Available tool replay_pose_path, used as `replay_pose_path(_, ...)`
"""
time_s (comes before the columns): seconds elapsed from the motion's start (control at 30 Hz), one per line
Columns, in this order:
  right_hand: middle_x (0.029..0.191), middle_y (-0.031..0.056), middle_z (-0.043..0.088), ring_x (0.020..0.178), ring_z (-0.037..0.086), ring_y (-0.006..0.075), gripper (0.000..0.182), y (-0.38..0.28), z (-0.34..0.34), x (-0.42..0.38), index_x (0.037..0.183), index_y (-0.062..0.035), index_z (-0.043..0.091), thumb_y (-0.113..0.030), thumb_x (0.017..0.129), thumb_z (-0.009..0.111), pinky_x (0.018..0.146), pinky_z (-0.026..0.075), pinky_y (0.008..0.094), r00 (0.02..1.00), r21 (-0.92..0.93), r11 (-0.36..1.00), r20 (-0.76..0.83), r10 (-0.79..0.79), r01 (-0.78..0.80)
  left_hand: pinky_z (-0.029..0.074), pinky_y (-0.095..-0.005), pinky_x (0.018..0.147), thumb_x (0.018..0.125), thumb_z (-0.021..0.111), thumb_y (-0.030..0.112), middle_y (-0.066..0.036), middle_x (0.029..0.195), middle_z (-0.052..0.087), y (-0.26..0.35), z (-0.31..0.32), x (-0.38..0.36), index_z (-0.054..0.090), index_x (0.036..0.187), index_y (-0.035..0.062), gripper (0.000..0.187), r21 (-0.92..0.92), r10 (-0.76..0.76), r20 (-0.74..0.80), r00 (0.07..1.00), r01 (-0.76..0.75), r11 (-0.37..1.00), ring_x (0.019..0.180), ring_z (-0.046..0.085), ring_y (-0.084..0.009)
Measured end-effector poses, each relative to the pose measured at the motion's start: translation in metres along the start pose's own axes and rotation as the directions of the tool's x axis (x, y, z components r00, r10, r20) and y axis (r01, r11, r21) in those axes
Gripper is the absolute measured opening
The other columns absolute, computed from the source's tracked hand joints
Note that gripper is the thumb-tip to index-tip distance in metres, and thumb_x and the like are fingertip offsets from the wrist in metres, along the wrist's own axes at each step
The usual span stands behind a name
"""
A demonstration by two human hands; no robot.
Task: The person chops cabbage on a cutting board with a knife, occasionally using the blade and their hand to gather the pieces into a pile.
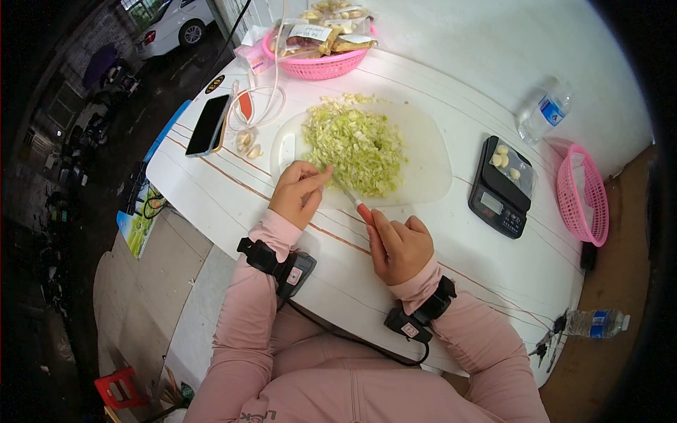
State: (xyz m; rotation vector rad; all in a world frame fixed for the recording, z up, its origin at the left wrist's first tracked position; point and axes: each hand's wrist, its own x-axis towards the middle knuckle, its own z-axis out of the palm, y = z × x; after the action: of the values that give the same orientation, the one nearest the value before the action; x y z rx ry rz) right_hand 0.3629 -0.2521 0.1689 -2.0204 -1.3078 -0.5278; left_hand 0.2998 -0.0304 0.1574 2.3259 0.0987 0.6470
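Observation:
Chopped pale green vegetable [360, 144] lies heaped on a white translucent cutting board [430, 158]. My right hand [400, 247] is closed around the red handle of a knife [363, 210], whose blade points up and left to the near edge of the heap. My left hand [300, 192] is at the board's lower left, near the blade tip. Its index finger reaches toward the blade and the other fingers are curled; whether it holds anything is too small to tell.
Garlic cloves [247, 143] and a phone [209, 125] lie left of the board. Right stands a black scale [493, 190] bearing bagged cloves, near a pink basket [582, 194] and a bottle [544, 114]. Another pink basket [321, 67] holds packets behind. Keys [546, 340] and a second bottle [596, 323] are lower right.

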Motion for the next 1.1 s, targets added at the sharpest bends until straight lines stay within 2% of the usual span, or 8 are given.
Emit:
replay_pose_path(0.17, 0.061, 0.0039, 0.056, 0.047, 0.046, 0.0219, 0.030, 0.005, 0.010, -0.005, 0.112, -0.0040, 0.065, -0.005, 0.082, 0.069, 0.055, 0.034, 0.0338, 0.991, -0.076, 0.995, 0.111, 0.069, -0.061, 0.047, -0.0254, 0.079, 0.083, 0.056, -0.009, -0.010, 0.100, 0.055, 0.002, 0.001, 0.000, 0.068, 0.120, 0.0067, 0.042, 0.078, 0.044, -0.026, 0.999, -0.042, 0.996, 0.092, 0.057, -0.0199)
replay_pose_path(0.23, 0.061, 0.0044, 0.054, 0.047, 0.045, 0.0226, 0.030, 0.003, 0.001, 0.001, 0.112, -0.0027, 0.064, -0.008, 0.083, 0.069, 0.055, 0.035, 0.0339, 0.998, -0.045, 0.998, 0.056, 0.035, -0.032, 0.046, -0.0265, 0.081, 0.083, 0.056, -0.009, -0.010, 0.102, 0.055, 0.005, -0.002, -0.001, 0.069, 0.119, 0.0067, 0.041, -0.076, -0.103, -0.029, 0.994, 0.101, 0.992, 0.093, 0.057, -0.0197)
replay_pose_path(0.4, 0.061, 0.0050, 0.053, 0.048, 0.044, 0.0236, 0.031, -0.001, -0.007, 0.002, 0.113, -0.0011, 0.063, -0.010, 0.084, 0.069, 0.056, 0.037, 0.0335, 0.999, 0.001, 1.000, 0.030, -0.022, 0.022, 0.047, -0.0264, 0.081, 0.083, 0.055, -0.010, -0.010, 0.103, 0.056, 0.000, -0.001, -0.002, 0.069, 0.117, 0.0061, 0.040, -0.068, -0.043, -0.021, 0.999, 0.041, 0.997, 0.095, 0.057, -0.0200)
replay_pose_path(0.6, 0.062, 0.0043, 0.052, 0.050, 0.044, 0.0233, 0.033, 0.006, 0.006, -0.004, 0.115, -0.0027, 0.062, -0.009, 0.083, 0.069, 0.057, 0.037, 0.0333, 0.991, -0.063, 0.996, 0.114, 0.065, -0.058, 0.047, -0.0256, 0.080, 0.083, 0.055, -0.010, -0.011, 0.104, 0.054, -0.002, 0.000, -0.002, 0.068, 0.120, 0.0063, 0.042, -0.016, -0.006, -0.041, 0.999, 0.006, 1.000, 0.093, 0.056, -0.0198)
replay_pose_path(0.87, 0.066, 0.0045, 0.050, 0.054, 0.044, 0.0221, 0.033, 0.008, 0.004, 0.003, 0.116, -0.0053, 0.063, -0.007, 0.084, 0.068, 0.058, 0.035, 0.0338, 0.994, -0.048, 0.998, -0.108, 0.036, -0.041, 0.049, -0.0275, 0.079, 0.084, 0.054, -0.007, -0.014, 0.112, 0.050, 0.009, -0.001, 0.003, 0.053, 0.137, 0.0069, 0.054, -0.022, -0.013, -0.161, 0.987, 0.009, 1.000, 0.092, 0.055, -0.0208)
replay_pose_path(0.97, 0.066, 0.0048, 0.052, 0.054, 0.045, 0.0226, 0.033, 0.009, 0.005, 0.002, 0.116, -0.0054, 0.063, -0.008, 0.084, 0.068, 0.059, 0.035, 0.0338, 0.993, -0.061, 0.995, -0.101, 0.067, -0.073, 0.047, -0.0343, 0.090, 0.086, 0.054, -0.002, -0.018, 0.119, 0.051, -0.006, -0.002, 0.002, 0.046, 0.139, 0.0026, 0.054, 0.089, -0.034, -0.237, 0.971, 0.057, 0.994, 0.101, 0.055, -0.0275)
replay_pose_path(1.03, 0.068, 0.0045, 0.053, 0.055, 0.046, 0.0223, 0.031, 0.007, 0.003, 0.002, 0.116, -0.0052, 0.063, -0.007, 0.085, 0.067, 0.060, 0.035, 0.0331, 0.993, -0.054, 0.995, -0.091, 0.081, -0.087, 0.040, -0.0426, 0.103, 0.089, 0.051, 0.002, -0.022, 0.132, 0.049, -0.021, 0.003, 0.001, 0.046, 0.137, -0.0010, 0.048, 0.324, 0.075, -0.202, 0.976, -0.006, 0.946, 0.114, 0.052, -0.0367)
replay_pose_path(1.1, 0.069, 0.0042, 0.054, 0.056, 0.046, 0.0219, 0.030, 0.006, 0.002, 0.003, 0.117, -0.0050, 0.063, -0.006, 0.087, 0.065, 0.061, 0.035, 0.0325, 0.992, -0.046, 0.994, -0.080, 0.094, -0.098, 0.037, -0.0441, 0.106, 0.090, 0.049, 0.003, -0.023, 0.135, 0.048, -0.030, 0.009, 0.001, 0.047, 0.136, -0.0019, 0.046, 0.300, 0.068, -0.163, 0.984, -0.016, 0.954, 0.119, 0.049, -0.0391)
